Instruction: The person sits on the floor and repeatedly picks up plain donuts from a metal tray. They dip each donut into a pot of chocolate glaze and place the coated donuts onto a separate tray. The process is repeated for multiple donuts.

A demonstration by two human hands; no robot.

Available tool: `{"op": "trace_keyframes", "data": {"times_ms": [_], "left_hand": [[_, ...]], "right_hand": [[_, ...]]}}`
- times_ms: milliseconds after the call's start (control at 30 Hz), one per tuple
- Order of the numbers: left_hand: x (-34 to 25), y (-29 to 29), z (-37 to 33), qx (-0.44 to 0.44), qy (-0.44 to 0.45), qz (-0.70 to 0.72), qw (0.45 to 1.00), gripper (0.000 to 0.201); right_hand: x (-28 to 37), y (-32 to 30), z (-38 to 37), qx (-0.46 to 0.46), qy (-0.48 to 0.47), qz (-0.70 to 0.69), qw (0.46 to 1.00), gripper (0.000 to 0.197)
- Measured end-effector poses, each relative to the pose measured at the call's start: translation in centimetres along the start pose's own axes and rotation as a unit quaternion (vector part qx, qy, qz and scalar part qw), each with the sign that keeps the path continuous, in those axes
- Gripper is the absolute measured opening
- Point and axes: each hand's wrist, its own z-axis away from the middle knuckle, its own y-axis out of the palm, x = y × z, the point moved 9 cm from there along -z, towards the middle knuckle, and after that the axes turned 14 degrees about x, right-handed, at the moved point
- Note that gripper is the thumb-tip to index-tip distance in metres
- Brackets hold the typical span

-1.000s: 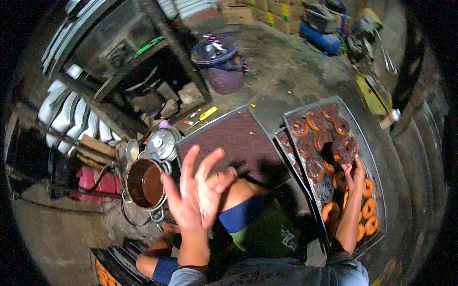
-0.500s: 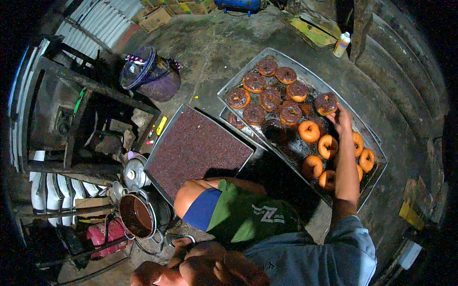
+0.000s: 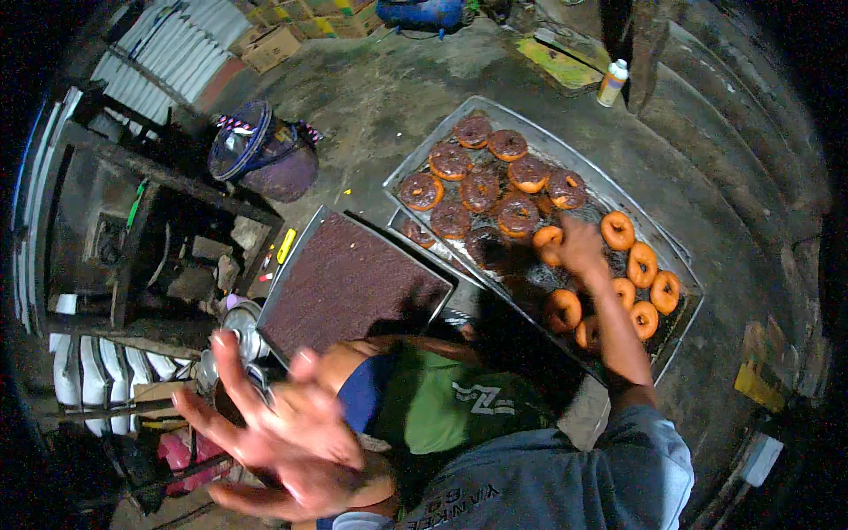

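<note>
A large metal tray [image 3: 609, 190] holds ring doughnuts, several topped with dark chocolate glaze and several plain. My right hand [image 3: 581, 250] reaches over its middle, fingers closed on the edge of a plain doughnut [image 3: 548, 245]. Just beyond that hand lies a glazed doughnut [image 3: 566, 189], beside the other glazed ones. Plain doughnuts, such as one ring [image 3: 617, 230], fill the tray's right end. My left hand [image 3: 296, 437] is raised at the lower left, blurred, with fingers spread and nothing in them. It partly hides a pot and its lid.
Left of the doughnuts, a second tray [image 3: 349, 283] is filled with dark brown crumbs or sprinkles. Behind it stand a lidded bucket [image 3: 265, 155] and a yellow cutter [image 3: 286, 246]. A bottle [image 3: 612, 83] stands at the far right. A wooden frame [image 3: 132, 212] borders the left side.
My right hand has let go of a glazed doughnut, now among the others, and moved left and down onto a plain one. My left hand has risen with fingers spread. The view has shifted slightly.
</note>
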Motion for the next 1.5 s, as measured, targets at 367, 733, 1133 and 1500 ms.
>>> {"op": "trace_keyframes", "data": {"times_ms": [367,733,1133,1500], "left_hand": [[-12.3,-16.3,8.9,-0.312,-0.04,-0.357,0.88,0.056],[5.5,-28.5,18.7,-0.324,-0.262,0.008,0.909,0.061],[2.5,-32.4,28.3,-0.407,-0.073,0.247,0.876,0.055],[-16.1,-30.1,32.0,-0.527,-0.005,-0.496,0.69,0.078]], "right_hand": [[-10.3,-7.5,4.0,-0.172,0.236,-0.046,0.955,0.058],[30.9,-9.4,7.0,-0.123,-0.435,-0.297,0.841,0.075],[64.4,1.7,20.3,0.207,-0.685,-0.014,0.699,0.037],[73.9,7.3,31.5,0.517,-0.592,-0.141,0.601,0.055]]}}
